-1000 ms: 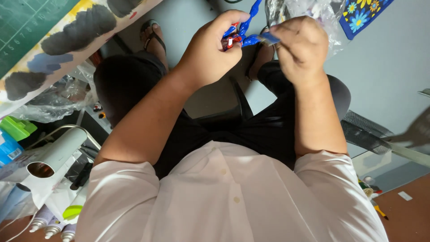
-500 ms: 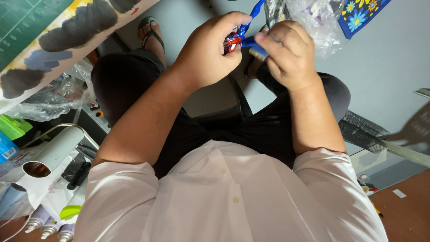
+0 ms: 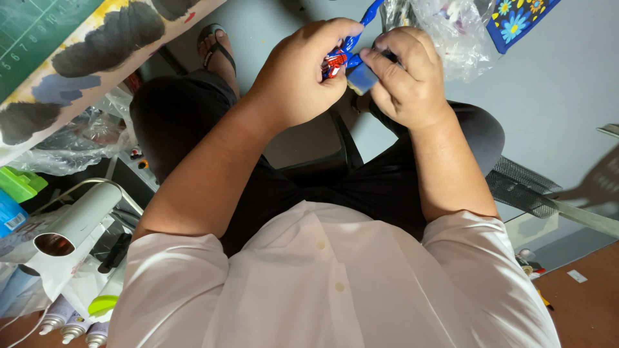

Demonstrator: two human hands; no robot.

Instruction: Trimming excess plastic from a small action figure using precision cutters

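Pinching a small red-and-blue toy (image 3: 335, 62) in our left hand (image 3: 303, 71), fingers curled tight round it, we grip a blue piece (image 3: 362, 77) with our right hand (image 3: 403, 74), above our lap, near a plastic bag (image 3: 445, 32).

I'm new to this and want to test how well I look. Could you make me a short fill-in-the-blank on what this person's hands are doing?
1. The left hand grips a small toy piece coloured red and ____.
2. The right hand pinches a small ____ block.
3. The person wears a ____ shirt.
4. Behind the hands lies a clear ____ bag.

Missing words: blue; blue; white; plastic
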